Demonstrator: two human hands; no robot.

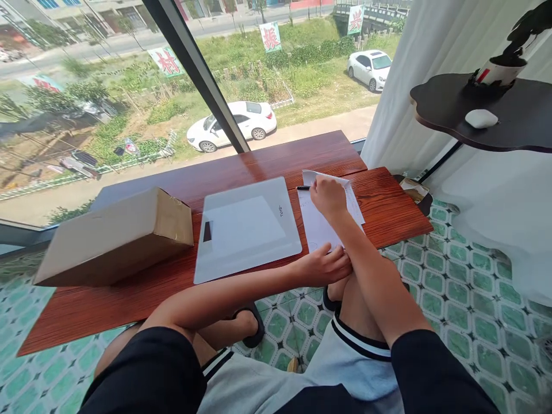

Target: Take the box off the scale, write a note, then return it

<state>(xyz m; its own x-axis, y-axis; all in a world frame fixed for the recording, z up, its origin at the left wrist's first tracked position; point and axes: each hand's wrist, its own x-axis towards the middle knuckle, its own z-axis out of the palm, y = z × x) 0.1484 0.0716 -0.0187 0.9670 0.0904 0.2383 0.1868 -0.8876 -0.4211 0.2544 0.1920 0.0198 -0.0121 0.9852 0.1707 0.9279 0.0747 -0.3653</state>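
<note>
A white sheet of paper with handwriting lies near the right end of the red-brown table. Its far edge looks lifted or folded. My right hand is closed over the far part of the paper. A black pen sticks out to the left from its fingers; the rest of the pen is hidden. My left hand is at the paper's near edge by the table's front, palm down, its fingers loosely stretched to the right and apart from the thumb. The fingertips reach close to my right forearm.
A flat glass-topped scale lies left of the paper. Beyond it stands a closed cardboard box. At the right, a dark round-edged shelf carries a potted plant and a white stone-like object. A window borders the table's far side.
</note>
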